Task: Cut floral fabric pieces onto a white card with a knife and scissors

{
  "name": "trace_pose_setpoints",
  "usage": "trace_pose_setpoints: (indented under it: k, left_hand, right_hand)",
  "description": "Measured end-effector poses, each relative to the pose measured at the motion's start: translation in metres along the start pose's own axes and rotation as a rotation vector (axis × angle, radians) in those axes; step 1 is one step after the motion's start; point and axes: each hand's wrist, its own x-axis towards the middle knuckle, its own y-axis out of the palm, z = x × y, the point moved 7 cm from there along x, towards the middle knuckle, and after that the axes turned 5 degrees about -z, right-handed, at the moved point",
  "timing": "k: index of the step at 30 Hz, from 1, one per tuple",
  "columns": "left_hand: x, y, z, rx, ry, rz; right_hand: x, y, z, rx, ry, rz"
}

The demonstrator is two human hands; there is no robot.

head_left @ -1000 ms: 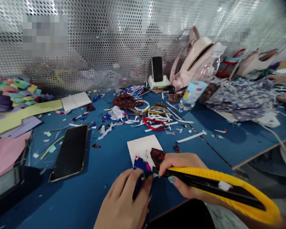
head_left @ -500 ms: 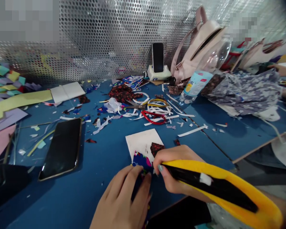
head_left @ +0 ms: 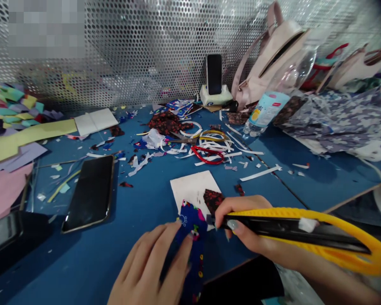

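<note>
My right hand [head_left: 246, 218] is wrapped round a yellow and black utility knife [head_left: 292, 228]. Its grey tip points left, beside the edge of a blue patterned strip of cloth [head_left: 193, 220]. The fingers of my left hand [head_left: 152, 262] lie spread on that strip, with the thumb on top of it. Under the strip's far end is a white card [head_left: 190, 186], flat on the table. A dark red and black patterned scrap [head_left: 212, 200] rests on the card's right side, just beyond my right fingers.
A phone [head_left: 90, 195] lies left. Beyond the card are scissors [head_left: 206, 159] among white strips and scraps. At the back stand another phone [head_left: 214, 74], a tilted plastic bottle [head_left: 266, 112] and a pink backpack [head_left: 273, 59]. Star-patterned cloth [head_left: 336, 120] covers the right side.
My left hand has drawn back toward the lower left, baring more of the blue strip. My right hand and the knife have shifted right, and the knife lies more level.
</note>
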Motion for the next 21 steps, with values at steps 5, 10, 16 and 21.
trace_pose_setpoints:
  k: [5,10,16,21]
  left_hand:
    - [0.018,0.017,-0.013,-0.016,-0.006,0.019]
    - [0.015,0.019,-0.016,0.000,-0.006,0.022]
    - [0.016,0.019,-0.016,0.003,0.007,0.033]
    - [0.017,0.018,-0.015,-0.018,-0.003,0.029]
  right_hand:
    - [-0.006,-0.003,-0.004,0.036,0.028,0.043]
    - [-0.012,-0.010,-0.019,0.140,0.090,0.088]
    - [-0.008,-0.023,-0.006,0.268,0.004,-0.102]
    - [-0.003,-0.007,0.001,0.007,-0.106,-0.110]
